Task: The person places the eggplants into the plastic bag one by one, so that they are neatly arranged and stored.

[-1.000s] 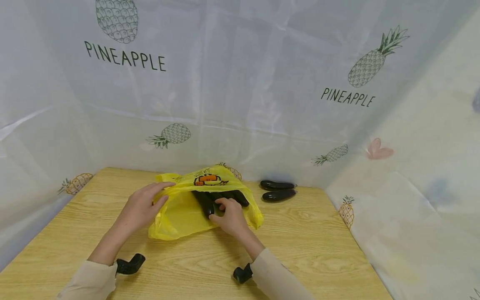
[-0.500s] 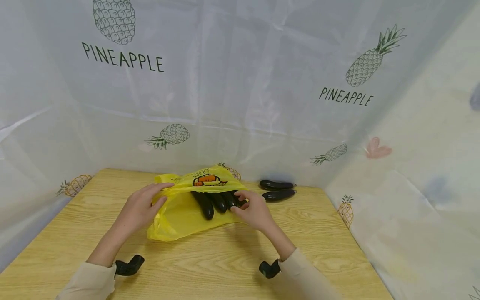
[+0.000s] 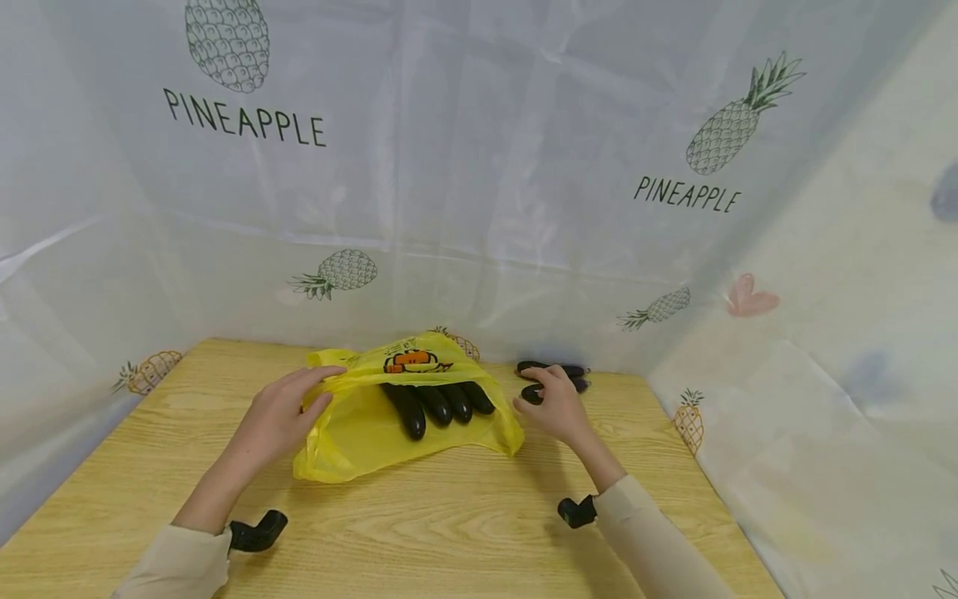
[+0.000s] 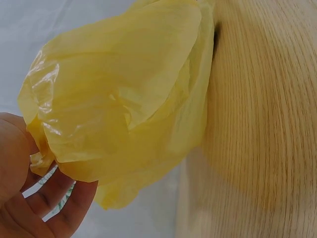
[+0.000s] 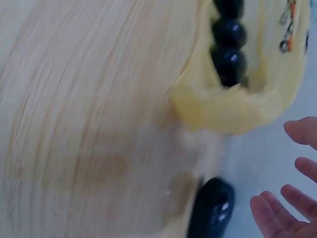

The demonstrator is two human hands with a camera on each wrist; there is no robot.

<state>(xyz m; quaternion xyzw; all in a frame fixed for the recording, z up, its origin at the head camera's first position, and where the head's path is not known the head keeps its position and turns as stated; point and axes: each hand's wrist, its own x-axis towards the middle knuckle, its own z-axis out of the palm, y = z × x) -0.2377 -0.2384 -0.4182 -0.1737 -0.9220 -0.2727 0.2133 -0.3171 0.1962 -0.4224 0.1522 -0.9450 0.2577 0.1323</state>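
Observation:
A yellow plastic bag (image 3: 352, 441) lies on its side with its mouth facing me. Several dark eggplants (image 3: 409, 412) lie side by side inside it, their rounded ends showing. My left hand (image 3: 279, 418) pinches the left edge of the mouth; in the left wrist view its fingers (image 4: 74, 203) hold the gathered plastic (image 4: 99, 99). To the right of the bag, my right hand (image 3: 560, 409) reaches over two loose eggplants (image 3: 532, 394), partly covering them. The right wrist view shows its fingers (image 5: 270, 210) spread and holding nothing, beside one eggplant (image 5: 213, 208).
The wood-grain table (image 3: 419, 532) meets a pale curtain (image 3: 479, 208) printed with pineapples at the back. Another such sheet (image 3: 823, 399) rises along the right side. A black device (image 3: 258, 531) is worn at the left wrist, and a similar one (image 3: 576, 512) at the right.
My right hand has come out of the bag's mouth and moved right to the loose eggplants. Several eggplants in the bag are now uncovered. The left hand stays at the bag's edge.

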